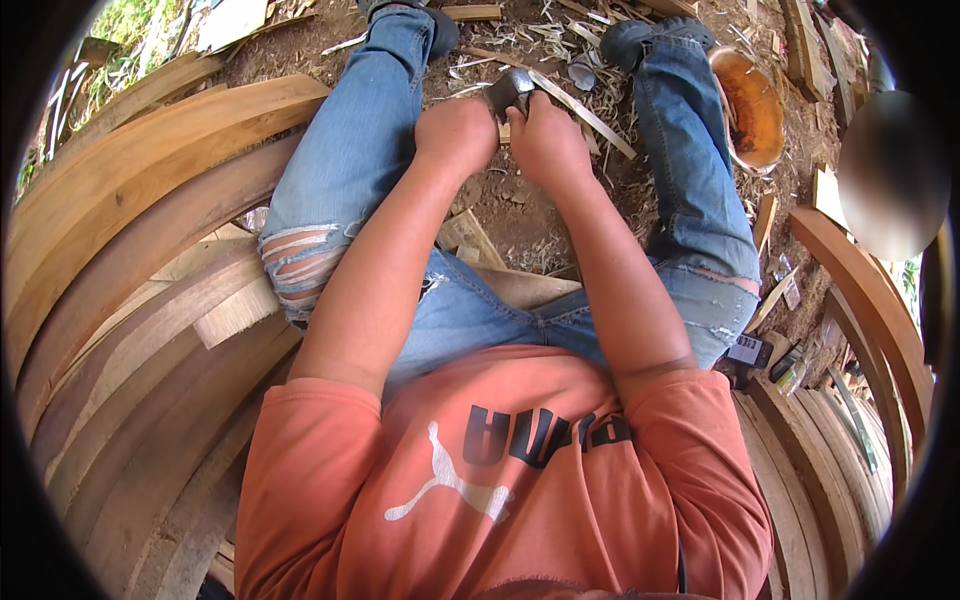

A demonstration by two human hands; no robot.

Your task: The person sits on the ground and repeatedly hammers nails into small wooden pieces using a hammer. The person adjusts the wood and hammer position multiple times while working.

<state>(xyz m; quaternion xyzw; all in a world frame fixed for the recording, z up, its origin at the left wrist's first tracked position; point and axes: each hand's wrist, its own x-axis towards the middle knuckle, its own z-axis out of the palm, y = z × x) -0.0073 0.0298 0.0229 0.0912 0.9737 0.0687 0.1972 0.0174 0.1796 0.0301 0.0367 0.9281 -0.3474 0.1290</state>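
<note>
My left hand [457,137] and my right hand [550,145] are close together between my lower legs, both with fingers curled in. At their far side shows a hand tool with a dark, shiny metal head [512,90], like that of a hammer or hatchet. My right fingers close round it just behind the head; its handle is mostly hidden. The left hand forms a fist beside the head, and what it grips is out of sight. A small edge of pale wood [504,133] shows between the hands. A long pale wood strip [585,115] lies beyond the right hand.
Long curved-looking boards [170,140] are stacked at my left, with more boards [815,450] at my right. An orange hollow container [752,110] stands by my right foot [655,38]. Wood shavings [550,45] litter the dirt floor. A blurred round shape [893,175] shows at the right edge.
</note>
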